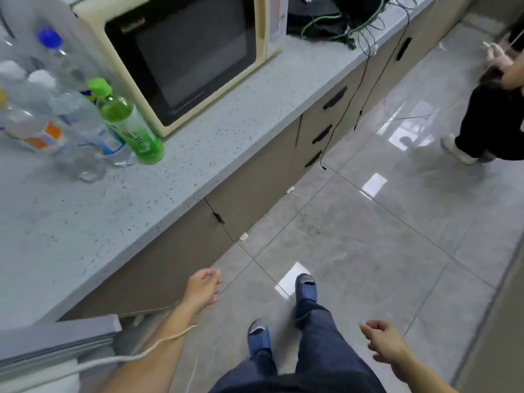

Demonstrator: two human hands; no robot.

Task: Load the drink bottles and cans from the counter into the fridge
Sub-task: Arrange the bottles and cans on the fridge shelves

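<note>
Several drink bottles stand at the far left of the grey speckled counter (158, 199). A green tea bottle (129, 126) with a green cap is the nearest to the microwave. Beside it are a clear water bottle (85, 137), a bottle with an orange label (37, 131) and a blue-capped bottle (56, 49) further back. My left hand (202, 287) hangs empty below the counter edge, fingers loosely curled. My right hand (382, 344) is also empty, loosely curled, over the floor. Neither hand touches a bottle.
A cream microwave (181, 52) sits on the counter right of the bottles, with a tangle of cables (340, 18) behind it. A grey appliance top (56, 344) is at lower left. Another person (493, 120) stands at the right on the tiled floor.
</note>
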